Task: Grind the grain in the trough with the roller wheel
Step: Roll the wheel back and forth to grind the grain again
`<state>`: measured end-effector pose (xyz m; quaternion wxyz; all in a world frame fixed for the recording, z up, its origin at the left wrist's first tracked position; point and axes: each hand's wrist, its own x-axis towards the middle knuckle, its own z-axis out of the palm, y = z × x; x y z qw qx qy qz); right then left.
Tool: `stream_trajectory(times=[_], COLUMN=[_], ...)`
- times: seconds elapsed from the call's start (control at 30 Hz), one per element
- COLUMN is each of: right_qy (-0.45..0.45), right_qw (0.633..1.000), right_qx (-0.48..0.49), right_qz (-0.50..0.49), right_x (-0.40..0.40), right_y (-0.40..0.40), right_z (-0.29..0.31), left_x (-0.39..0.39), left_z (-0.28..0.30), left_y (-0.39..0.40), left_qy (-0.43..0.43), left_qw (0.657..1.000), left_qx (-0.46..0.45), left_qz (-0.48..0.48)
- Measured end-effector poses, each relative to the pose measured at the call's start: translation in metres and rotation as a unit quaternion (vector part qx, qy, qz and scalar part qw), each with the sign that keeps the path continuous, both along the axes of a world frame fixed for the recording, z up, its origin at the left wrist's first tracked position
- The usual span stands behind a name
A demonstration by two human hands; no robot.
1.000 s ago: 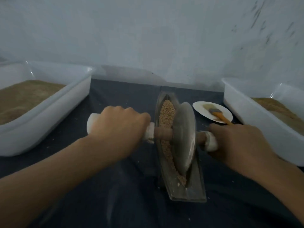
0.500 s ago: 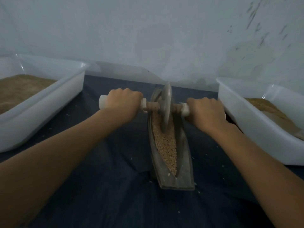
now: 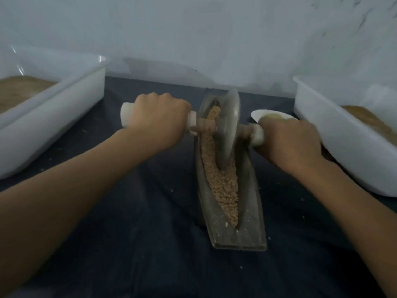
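A long grey boat-shaped trough (image 3: 251, 214) lies lengthwise on the dark table, filled with tan grain (image 3: 223, 183). The grey disc of the roller wheel (image 3: 228, 127) stands upright in the groove, in the far half of the trough. Its axle sticks out on both sides and ends in white handles. My left hand (image 3: 158, 123) grips the left handle; its white end shows beyond my knuckles. My right hand (image 3: 289, 143) grips the right handle. Grain lies heaped in the near half of the groove.
A big white tub (image 3: 53, 121) with brown meal stands at the left, and another white tub (image 3: 343, 147) with brown meal at the right. A small white plate (image 3: 257, 115) peeks out behind my right hand. A pale wall rises just behind the table. Crumbs dot the dark cloth.
The wheel rolled from the near part of the trough to its far end, and has now come back a little toward me. Both hands kept their grip on the handles.
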<state>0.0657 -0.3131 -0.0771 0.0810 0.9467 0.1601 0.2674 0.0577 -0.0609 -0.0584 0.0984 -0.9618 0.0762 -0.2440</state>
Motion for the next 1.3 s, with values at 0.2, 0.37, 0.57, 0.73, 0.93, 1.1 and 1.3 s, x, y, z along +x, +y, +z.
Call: stream_trajectory(times=[0.2,0.37,0.57,0.73,0.93,1.1,1.3], right_qy=[-0.028,0.015,-0.001,0.03,0.026,0.032,0.036], right_qw=[0.999,0.999,0.996,0.999,0.998,0.999,0.997], right_qx=[-0.024,-0.031,0.026,0.028,0.032,0.006,0.035], right_qz=[-0.013,0.021,0.08,-0.034,-0.042,0.012,0.051], right_x=[0.033,-0.039,-0.067,0.007,0.026,-0.046,-0.068], right_y=[0.018,-0.003,-0.017,-0.002,0.009,-0.012,-0.017], right_z=[0.019,0.014,0.01,-0.004,0.005,0.006,0.007], left_x=[0.022,-0.04,-0.069,-0.008,0.012,-0.046,-0.067], left_z=[-0.005,-0.002,0.007,-0.001,0.003,0.0,0.005], left_y=[0.006,0.017,0.019,0.0,0.001,0.018,0.016], left_qy=[0.039,-0.008,-0.019,-0.034,-0.028,-0.061,-0.078], left_qw=[0.997,0.999,0.996,0.999,1.0,0.992,0.992], left_qx=[-0.064,0.019,0.073,0.025,-0.006,0.067,0.067], left_qz=[0.009,-0.043,-0.05,0.004,-0.003,-0.086,-0.076])
